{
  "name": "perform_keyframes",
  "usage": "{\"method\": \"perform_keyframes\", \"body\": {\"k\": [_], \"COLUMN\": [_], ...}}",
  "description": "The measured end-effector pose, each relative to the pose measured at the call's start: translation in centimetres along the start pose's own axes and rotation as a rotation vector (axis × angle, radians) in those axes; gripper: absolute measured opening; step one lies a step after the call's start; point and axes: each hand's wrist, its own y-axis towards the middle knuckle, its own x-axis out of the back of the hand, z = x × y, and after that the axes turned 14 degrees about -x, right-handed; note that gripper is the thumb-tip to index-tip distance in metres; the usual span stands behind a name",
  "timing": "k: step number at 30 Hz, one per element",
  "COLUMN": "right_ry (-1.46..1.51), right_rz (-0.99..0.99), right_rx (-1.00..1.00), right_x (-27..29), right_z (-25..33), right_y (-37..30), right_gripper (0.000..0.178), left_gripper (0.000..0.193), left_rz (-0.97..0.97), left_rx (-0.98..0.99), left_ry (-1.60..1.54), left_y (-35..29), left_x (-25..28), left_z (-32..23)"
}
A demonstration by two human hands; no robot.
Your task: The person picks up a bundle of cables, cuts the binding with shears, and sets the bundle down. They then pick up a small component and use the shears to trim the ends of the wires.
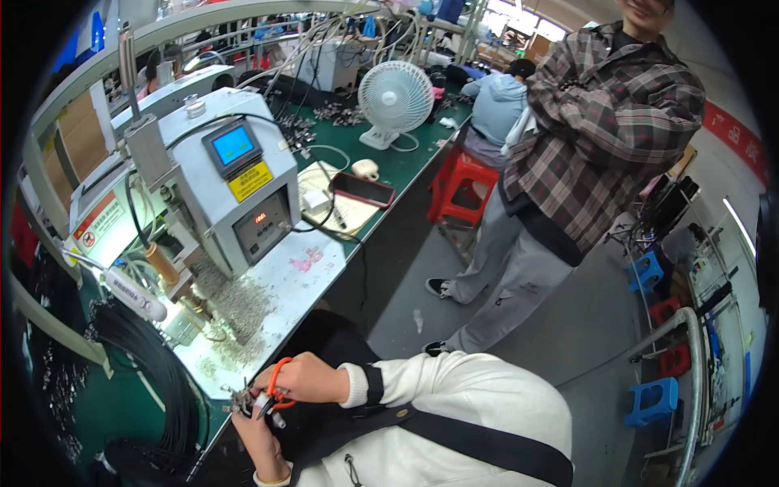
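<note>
My right hand (315, 380) is closed round a pair of scissors with orange handles (281, 370), close to the front edge of the bench. Just below it, my left hand (258, 438) grips a small cluster of metal parts (238, 398). The two hands nearly touch, and the scissor blades are mostly hidden between them. Beyond the hands stands a grey bench machine (243, 203) with a blue screen and a brass-coloured press head (162, 264). Small metal scraps (235, 304) cover much of the white worktop (302, 272) under it.
A thick bundle of black cables (158, 369) lies left of the worktop. Farther along the green bench are a phone (363, 191), a notebook (320, 177) and a white fan (395, 99). A person in a plaid shirt (600, 138) stands at the right with folded arms, near a red stool (461, 188).
</note>
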Motion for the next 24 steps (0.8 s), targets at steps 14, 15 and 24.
{"method": "perform_keyframes", "body": {"k": [14,15,24], "right_ry": [0.401,0.428,0.816], "right_rz": [-0.01,0.029,0.171], "right_rx": [-0.372,-0.412,-0.561], "right_x": [-3.5,-3.1,-0.2], "right_z": [-1.6,-1.0,0.0], "right_y": [-0.4,-0.3,0.4], "right_gripper": [0.011,0.011,0.009], "left_gripper": [0.017,0.016,0.016], "left_rz": [0.096,0.08,0.012], "left_rx": [-0.349,-0.324,0.168], "left_ry": [0.569,0.507,-0.047], "left_y": [0.2,0.2,0.0], "left_x": [-0.3,-0.1,-1.5], "left_z": [0.5,0.6,-2.9]}}
